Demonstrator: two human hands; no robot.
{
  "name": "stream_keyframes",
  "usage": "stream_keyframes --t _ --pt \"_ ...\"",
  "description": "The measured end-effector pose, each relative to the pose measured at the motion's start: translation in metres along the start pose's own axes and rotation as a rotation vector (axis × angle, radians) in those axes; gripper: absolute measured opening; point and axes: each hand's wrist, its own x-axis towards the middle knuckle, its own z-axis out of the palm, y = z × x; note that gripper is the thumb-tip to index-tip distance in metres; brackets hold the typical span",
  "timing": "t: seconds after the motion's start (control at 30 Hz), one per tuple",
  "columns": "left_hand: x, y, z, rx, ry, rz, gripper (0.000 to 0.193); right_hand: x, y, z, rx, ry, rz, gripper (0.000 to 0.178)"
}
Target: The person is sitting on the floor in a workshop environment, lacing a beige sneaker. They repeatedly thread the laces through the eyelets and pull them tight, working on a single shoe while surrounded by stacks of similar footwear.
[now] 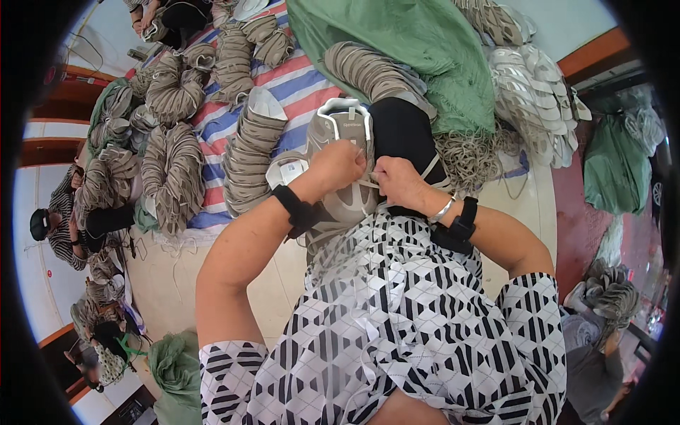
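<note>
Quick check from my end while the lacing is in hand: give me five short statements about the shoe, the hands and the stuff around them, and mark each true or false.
1. Both hands, left hand and right hand, are on the grey shoe. True.
2. The shoe is bright red. False: it is grey with white trim.
3. Each wrist wears a black band. True.
4. A green sack lies beyond the shoe. True.
5. The striped cloth is bare. False: stacks of shoe uppers lie on it.
</note>
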Motion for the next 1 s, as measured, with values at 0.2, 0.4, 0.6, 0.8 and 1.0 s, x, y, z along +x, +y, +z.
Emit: stream_keyframes --t 0.2,0.4,0.6,0.8,1.0 --pt "-0.001 0.005 -0.003 -0.127 -0.066 -0.082 0.014 0.002 -0.001 -0.002 0.904 -0.239 0.562 0.016" --pt "-0.024 0.017 0.025 0.214 0.26 -0.007 0.019 0.008 -0.005 0.008 0.916 -0.22 0.585 0.02" --pt "-0.047 0.022 0.042 0.097 0.387 0.03 0.024 -0.006 -0.003 0.002 0.712 -0.207 0.469 0.021" --pt "-0.042 0.012 0.046 0.099 0.375 0.138 0.026 -0.006 0.001 0.018 0.886 0.02 0.426 0.013" --pt "-0.04 -0.002 0.037 0.078 0.357 0.25 0.024 -0.001 -0.002 -0.004 -0.487 0.259 -0.449 0.028"
